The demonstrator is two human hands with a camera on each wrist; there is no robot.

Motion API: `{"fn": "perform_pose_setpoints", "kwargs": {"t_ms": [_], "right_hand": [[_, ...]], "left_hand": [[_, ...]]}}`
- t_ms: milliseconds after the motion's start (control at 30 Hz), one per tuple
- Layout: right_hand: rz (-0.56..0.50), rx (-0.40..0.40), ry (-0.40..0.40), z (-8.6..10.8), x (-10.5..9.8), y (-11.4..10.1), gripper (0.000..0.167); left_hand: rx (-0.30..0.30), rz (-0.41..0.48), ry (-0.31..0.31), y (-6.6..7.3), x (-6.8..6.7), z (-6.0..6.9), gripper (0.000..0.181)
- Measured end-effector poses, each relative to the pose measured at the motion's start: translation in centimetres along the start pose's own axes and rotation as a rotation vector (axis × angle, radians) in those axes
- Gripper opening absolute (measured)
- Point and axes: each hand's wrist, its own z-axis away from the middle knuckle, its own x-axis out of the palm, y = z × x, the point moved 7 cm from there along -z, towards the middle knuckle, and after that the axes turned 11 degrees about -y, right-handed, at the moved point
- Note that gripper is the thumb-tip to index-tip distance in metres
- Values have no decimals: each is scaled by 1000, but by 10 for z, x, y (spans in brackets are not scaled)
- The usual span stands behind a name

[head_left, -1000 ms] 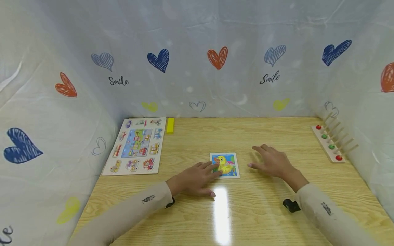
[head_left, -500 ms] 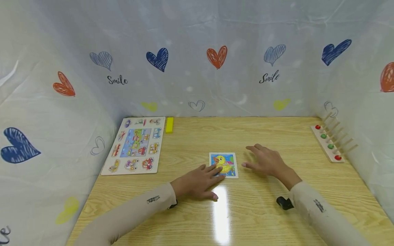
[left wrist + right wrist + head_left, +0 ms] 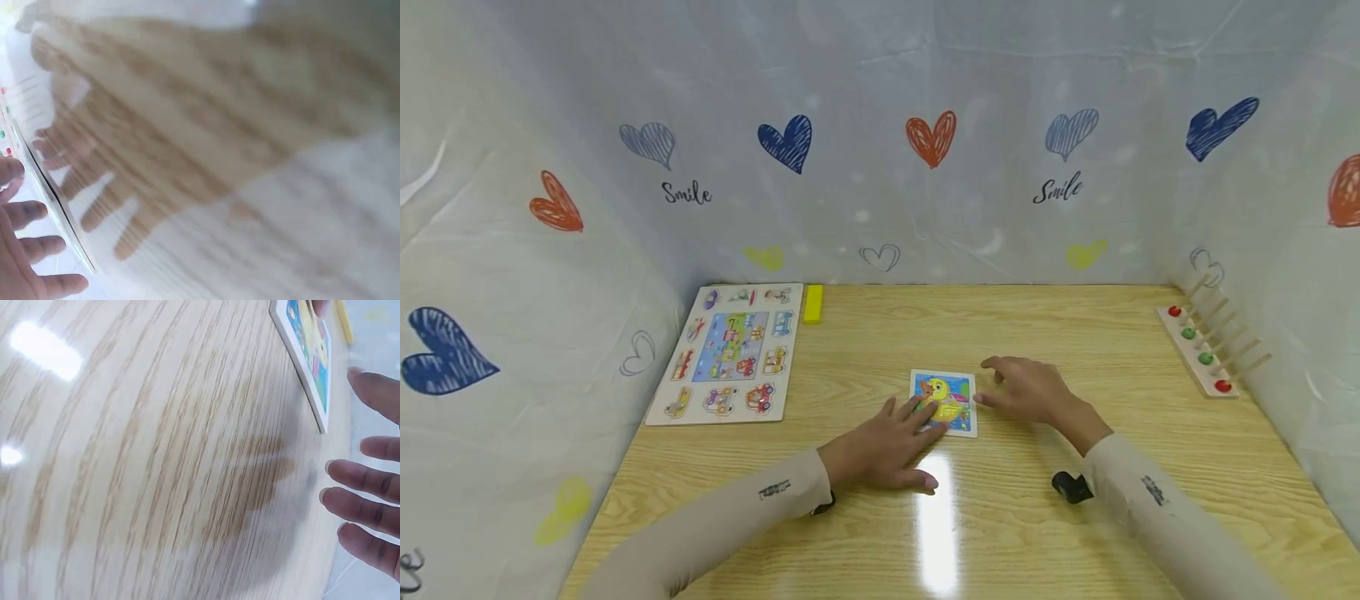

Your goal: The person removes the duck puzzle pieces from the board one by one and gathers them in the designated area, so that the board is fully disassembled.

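Duck board (image 3: 957, 400), squarish, lies just left of your right hand (image 3: 1028, 390): empty, fingers apart. Your left hand (image 3: 883, 450) is nearer, spread over its near-left part, gripping nothing.

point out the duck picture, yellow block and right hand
Duck picture (image 3: 951, 410), head view: the duck's body.
Yellow block (image 3: 813, 304), head view: its top.
Right hand (image 3: 1028, 391), head view: its back.

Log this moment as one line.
left hand: fingers over duck picture; right hand: near picture's right edge, holding nothing; vehicle puzzle: left; peg rack: right
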Motion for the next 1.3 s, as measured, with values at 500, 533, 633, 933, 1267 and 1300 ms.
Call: {"fn": "perform_pose_setpoints", "kwargs": {"t_ms": [500,533,633,933,1267,1300], "right_hand": [[-43,-24,-106,-15,11,-16,59],[-47,-26,-112,-16,12,-17,60],[-57,-32,-129,-17,15,-17,62],[-83,-43,-153,-19,18,-13,63],[-91,-49,-208,-32,12,-23,56],[-90,-52,-212,-33,12,-24,56]], "left_hand": [[-75,-3,-16,-4,8,7,90],[-77,-1,-19,-4,8,8,91],[-83,23,-26,-3,8,9,90],[-83,97,-21,-1,8,11,88],[-87,100,-24,-1,9,10,86],[-88,99,-27,-1,9,10,87]]}}
